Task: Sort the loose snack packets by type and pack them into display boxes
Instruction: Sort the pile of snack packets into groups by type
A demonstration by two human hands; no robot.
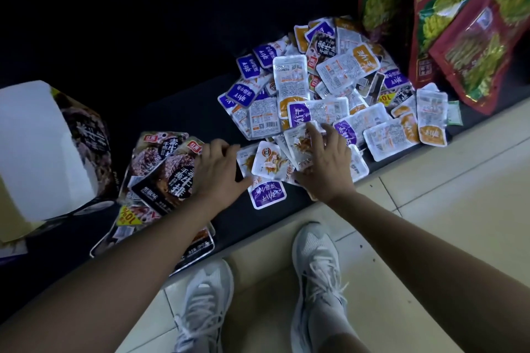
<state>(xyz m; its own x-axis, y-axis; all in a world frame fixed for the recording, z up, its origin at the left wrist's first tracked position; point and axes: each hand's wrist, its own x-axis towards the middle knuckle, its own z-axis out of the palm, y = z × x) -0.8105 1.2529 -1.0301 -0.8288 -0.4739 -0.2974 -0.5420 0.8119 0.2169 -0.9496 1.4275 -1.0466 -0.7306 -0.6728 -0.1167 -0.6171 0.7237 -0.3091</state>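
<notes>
Currently gripped: nothing is clasped by the right hand [327, 157], which is spread flat with straight fingers on the clear orange-printed packets [268, 162]. The left hand [219, 170] is curled at that cluster's edge, and whether a packet is pinched cannot be told.
Task's things: the loose pile [315, 89] is heaped on the dark ledge [243, 218], at 12 o'clock from the right hand.
Key relation: the clear cluster is bracketed between the hands, at 3 o'clock from the left and 9 o'clock from the right.
Long axis: the topmost clear packet is tilted, roughly 1 to 7 o'clock.
Destination: the display box [37, 152], with its white flap raised, is found at 9 o'clock from the left hand, beyond the dark packets [163, 175]. The left arm is judged nearer.
Stray type: a purple packet [266, 194] is lodged at 6 o'clock, just beside the cluster.
Materials: the small packets are flat, rounded-corner film pouches, glossy and probably slippery. The box is stiff card.
Bystanders: large crinkled red bags [464, 46] are leaned at 2 o'clock.
</notes>
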